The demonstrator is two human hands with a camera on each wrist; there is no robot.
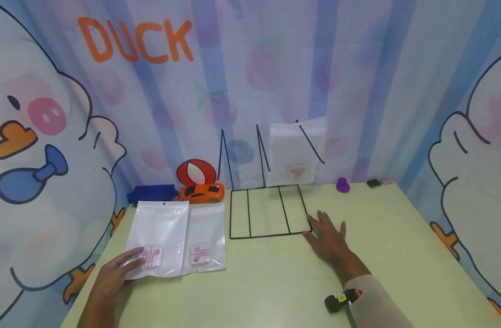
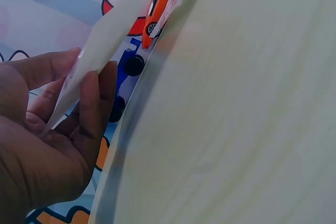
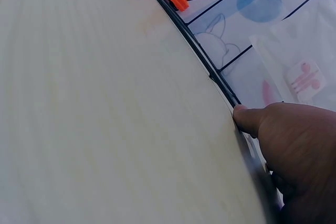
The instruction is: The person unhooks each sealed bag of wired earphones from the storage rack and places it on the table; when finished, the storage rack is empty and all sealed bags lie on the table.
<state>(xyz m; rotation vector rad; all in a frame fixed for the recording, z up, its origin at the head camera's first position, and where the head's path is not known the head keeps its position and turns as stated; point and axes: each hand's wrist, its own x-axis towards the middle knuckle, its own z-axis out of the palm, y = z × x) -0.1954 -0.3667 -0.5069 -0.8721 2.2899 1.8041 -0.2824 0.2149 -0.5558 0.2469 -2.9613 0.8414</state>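
Observation:
My left hand [image 1: 111, 278] pinches the lower left edge of a white zip pouch [image 1: 162, 223] with a small hang hole. Within it shows a square earphone case with pink earphones. The left wrist view has the pouch [image 2: 100, 40] tilted between thumb and fingers. A second similar pouch [image 1: 211, 221] is partly covered by the first. At the black wire display rack [image 1: 271, 235], my right hand [image 1: 328, 237] touches the front right corner with fingers spread; its thumb [image 3: 249, 119] presses on the wire. A third pouch [image 1: 293, 148] hangs on the rack's right prong.
Along the table's back edge are a blue toy vehicle [image 1: 152, 193], an orange toy car [image 1: 201, 193], a purple rubber duck [image 1: 343, 185], a small black block [image 1: 374, 183] and a pink one [image 1: 387, 181]. A printed curtain [image 1: 250, 54] stands behind the pale table [image 1: 271, 287].

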